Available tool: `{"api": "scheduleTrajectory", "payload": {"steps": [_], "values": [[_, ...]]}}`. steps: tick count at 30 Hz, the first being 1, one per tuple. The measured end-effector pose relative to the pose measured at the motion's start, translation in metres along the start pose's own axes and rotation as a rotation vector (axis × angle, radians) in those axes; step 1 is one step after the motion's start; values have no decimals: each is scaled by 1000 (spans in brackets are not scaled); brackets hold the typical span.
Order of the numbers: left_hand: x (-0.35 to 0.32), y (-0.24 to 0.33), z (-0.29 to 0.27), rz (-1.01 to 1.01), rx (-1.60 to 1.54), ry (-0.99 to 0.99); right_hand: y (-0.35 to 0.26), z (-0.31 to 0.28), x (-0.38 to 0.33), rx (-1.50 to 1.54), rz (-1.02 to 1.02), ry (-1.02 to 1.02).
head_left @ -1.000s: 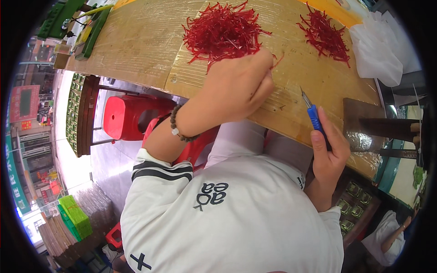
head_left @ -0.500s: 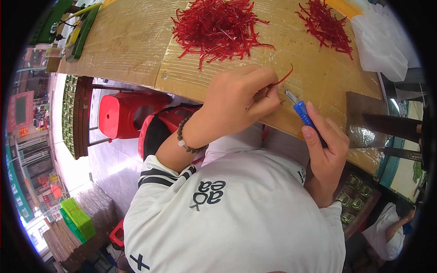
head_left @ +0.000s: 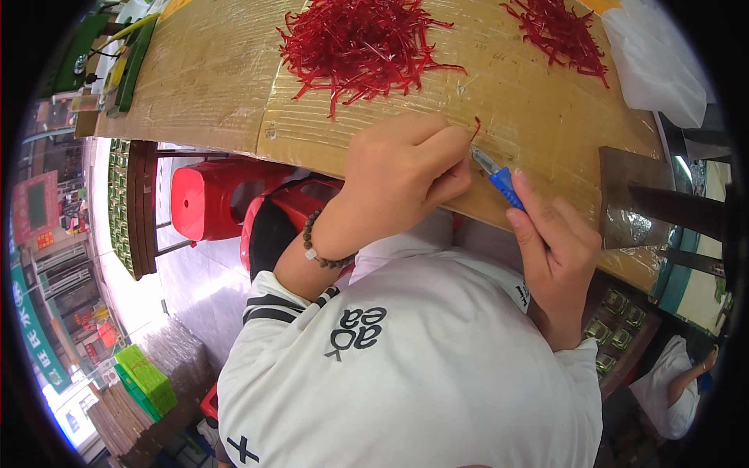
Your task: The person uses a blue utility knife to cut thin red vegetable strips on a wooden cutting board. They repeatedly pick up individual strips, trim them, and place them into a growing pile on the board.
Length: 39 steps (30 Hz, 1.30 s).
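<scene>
My left hand (head_left: 402, 175) pinches one thin red strand (head_left: 475, 128) at the near edge of the cardboard-covered table (head_left: 211, 86). My right hand (head_left: 550, 249) holds a small blue-handled knife (head_left: 499, 178), its metal tip touching the strand just beside my left fingertips. A large heap of red strands (head_left: 359, 43) lies on the table beyond my left hand. A smaller heap of red strands (head_left: 558, 31) lies farther right.
A white plastic bag (head_left: 655, 62) rests at the table's right end, near a dark metal post with a base plate (head_left: 632, 199). Red plastic stools (head_left: 211, 203) stand under the table. Green boxes (head_left: 144, 378) sit on the floor at lower left. Another person (head_left: 679, 382) is at lower right.
My left hand drew back from the big heap toward the table's near edge with one strand. My right hand brought the knife up and left until its tip met the strand.
</scene>
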State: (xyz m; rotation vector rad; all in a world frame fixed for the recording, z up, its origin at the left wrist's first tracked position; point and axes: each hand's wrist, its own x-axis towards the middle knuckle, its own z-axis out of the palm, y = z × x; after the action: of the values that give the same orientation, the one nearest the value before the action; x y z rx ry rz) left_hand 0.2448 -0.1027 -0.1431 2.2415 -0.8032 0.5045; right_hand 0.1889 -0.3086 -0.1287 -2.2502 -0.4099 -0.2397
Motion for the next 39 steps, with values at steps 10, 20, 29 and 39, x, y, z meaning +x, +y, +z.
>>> {"api": "scheduleTrajectory", "payload": {"steps": [10, 20, 29, 39], "values": [[-6, 2, -6, -53, -40, -11, 5, 4, 1, -122, -35, 71], [79, 6, -23, -10, 167, -100, 15, 8, -5, -130, -174, 126], [174, -41, -5, -113, 487, -387, 17, 5, -7, -79, -165, 128], [111, -73, -58, -155, 536, -534, 18, 8, -6, -99, -215, 145]]}}
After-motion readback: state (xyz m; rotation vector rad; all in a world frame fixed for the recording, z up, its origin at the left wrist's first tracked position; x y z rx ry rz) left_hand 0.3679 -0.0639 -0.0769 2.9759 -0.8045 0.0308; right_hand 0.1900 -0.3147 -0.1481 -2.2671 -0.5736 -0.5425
